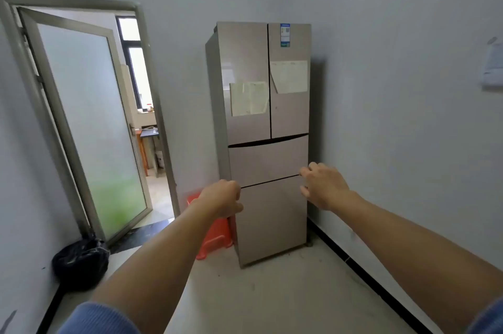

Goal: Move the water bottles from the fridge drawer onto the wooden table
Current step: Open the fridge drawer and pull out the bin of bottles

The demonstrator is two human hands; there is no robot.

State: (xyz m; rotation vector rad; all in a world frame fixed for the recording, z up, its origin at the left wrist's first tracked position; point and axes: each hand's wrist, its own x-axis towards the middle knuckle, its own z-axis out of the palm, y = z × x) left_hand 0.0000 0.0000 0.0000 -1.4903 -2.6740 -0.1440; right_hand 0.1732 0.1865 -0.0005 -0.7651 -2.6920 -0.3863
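fridge (pixel 261 116) stood in the corner dead ahead, both top doors closed. upper drawer (pixel 268 161) and lower drawer (pixel 272 222) were both closed too, so no water bottles were visible. my guess was they were inside one of the drawers, couldn't tell which. wooden table wasn't in view.

both arms were stretched forward at drawer height. left hand (pixel 221 197) showed its back to the camera, fingers curled under into a fist, holding nothing. right hand (pixel 324 186) was loose, fingers slightly bent and spread, also holding nothing.

key relation: the drawer fronts ran horizontally, and the dark seam between them ran from the left hand to the right hand. the left hand overlapped the seam's left end at the fridge's front corner, and the right hand overlapped its right end. neither looked clearly nearer. contact couldn't be confirmed. bare floor showed in front of the fridge base, so i judged both hands were short of it.

the next move probably needed fingers hooked over a drawer's top edge and a straight pull toward the body.

clutter: orange stool (pixel 215 235) sat tight against the fridge's left side, black bag (pixel 80 263) sat by the open glass door (pixel 89 127). the stool could get in the way of feet.
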